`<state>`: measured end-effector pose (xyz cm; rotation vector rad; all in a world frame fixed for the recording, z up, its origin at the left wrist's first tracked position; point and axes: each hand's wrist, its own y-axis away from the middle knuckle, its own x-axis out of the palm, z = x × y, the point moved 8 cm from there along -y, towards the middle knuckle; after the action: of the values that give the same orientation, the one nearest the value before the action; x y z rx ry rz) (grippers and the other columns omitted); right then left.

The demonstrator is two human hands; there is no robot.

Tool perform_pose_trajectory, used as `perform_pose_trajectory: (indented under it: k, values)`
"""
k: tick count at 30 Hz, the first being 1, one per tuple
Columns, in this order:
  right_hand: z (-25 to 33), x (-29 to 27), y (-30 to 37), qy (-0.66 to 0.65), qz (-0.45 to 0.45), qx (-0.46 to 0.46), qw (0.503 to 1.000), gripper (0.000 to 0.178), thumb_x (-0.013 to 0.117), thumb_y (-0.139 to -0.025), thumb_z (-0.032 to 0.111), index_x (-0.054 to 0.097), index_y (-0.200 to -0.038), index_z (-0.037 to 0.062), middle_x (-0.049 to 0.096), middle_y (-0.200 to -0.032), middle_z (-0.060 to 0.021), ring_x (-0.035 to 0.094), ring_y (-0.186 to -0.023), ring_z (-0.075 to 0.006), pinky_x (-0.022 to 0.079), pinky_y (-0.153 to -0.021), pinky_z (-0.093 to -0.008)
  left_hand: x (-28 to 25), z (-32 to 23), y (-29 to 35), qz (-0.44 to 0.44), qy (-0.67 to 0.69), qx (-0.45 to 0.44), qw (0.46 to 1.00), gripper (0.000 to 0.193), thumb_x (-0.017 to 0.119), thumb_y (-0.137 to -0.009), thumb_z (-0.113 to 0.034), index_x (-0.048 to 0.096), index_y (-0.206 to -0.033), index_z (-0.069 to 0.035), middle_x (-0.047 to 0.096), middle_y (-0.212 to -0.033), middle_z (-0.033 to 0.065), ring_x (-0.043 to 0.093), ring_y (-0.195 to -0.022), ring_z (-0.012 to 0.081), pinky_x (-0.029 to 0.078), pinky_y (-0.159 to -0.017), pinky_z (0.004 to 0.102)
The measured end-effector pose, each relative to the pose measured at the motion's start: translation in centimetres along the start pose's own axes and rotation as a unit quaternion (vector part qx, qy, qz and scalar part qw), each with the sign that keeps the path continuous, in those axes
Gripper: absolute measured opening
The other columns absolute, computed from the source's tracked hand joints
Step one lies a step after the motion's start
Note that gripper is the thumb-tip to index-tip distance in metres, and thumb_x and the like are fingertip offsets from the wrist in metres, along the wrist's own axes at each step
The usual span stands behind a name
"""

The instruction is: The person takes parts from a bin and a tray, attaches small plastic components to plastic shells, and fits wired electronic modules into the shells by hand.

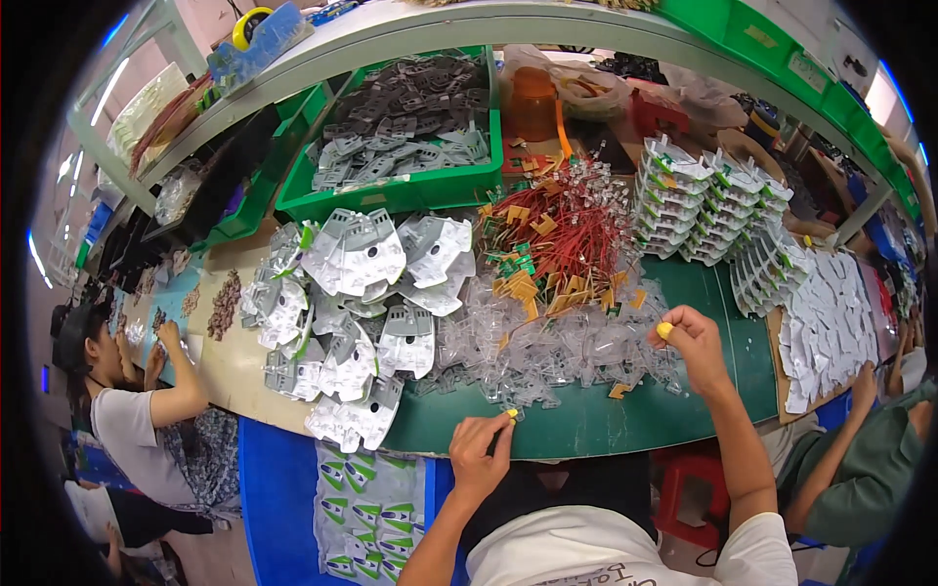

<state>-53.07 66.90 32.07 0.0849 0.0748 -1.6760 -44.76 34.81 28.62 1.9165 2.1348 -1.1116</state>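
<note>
My left hand (478, 457) is over the front edge of the green work mat (576, 430), thumb and forefinger pinched together. A yellow cover shows at its fingertips, next to a small clear piece. My right hand (694, 350) is raised at the right end of a heap of clear plastic pieces (547, 342), its fingers curled in and a yellow cover on one fingertip. Whatever either hand holds is too small or hidden to make out. Behind the clear heap lies a tangle of red wires (594, 230) with small tan boards (528, 285).
White-and-grey plastic shells (354, 252) are piled at left. A green bin (401, 186) of grey parts stands behind them. Stacked shells (674, 200) and white pieces (831, 322) are at right. A shelf (410, 29) crosses above. Co-workers sit at both sides; a blue bin (274, 498) is below left.
</note>
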Motion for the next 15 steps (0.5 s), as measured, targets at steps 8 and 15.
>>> perform_pose_trajectory:
  k: [8, 15]
  values:
    - [1.0, 5.2, 4.2, -0.079, 0.095, 0.102, 0.987, 0.007, 0.060, -0.087, 0.007, 0.060, -0.092, 0.0025, 0.061, -0.075, -0.0024, 0.055, -0.063, -0.0076, 0.044, -0.056, -0.0222, -0.2, 0.2, -0.4, 0.032, 0.014, -0.028, 0.999, 0.014, 0.068, -0.078, 0.000, 0.068, -0.092, -0.001, 0.067, -0.080, 0.0092, 0.062, -0.074, 0.0250, 0.046, -0.069, 0.0336]
    - [7.9, 7.1, 6.7, 0.365, 0.037, -0.316, 0.875, 0.010, 0.067, -0.080, 0.000, 0.066, -0.090, 0.0029, 0.065, -0.091, -0.0102, 0.061, -0.075, -0.0209, 0.049, -0.068, -0.0317, -1.3, 0.5, -0.1, 0.012, 0.117, -0.123, 0.985, 0.015, 0.066, -0.083, 0.000, 0.067, -0.097, 0.001, 0.068, -0.086, 0.0112, 0.064, -0.076, 0.0191, 0.050, -0.070, 0.0277]
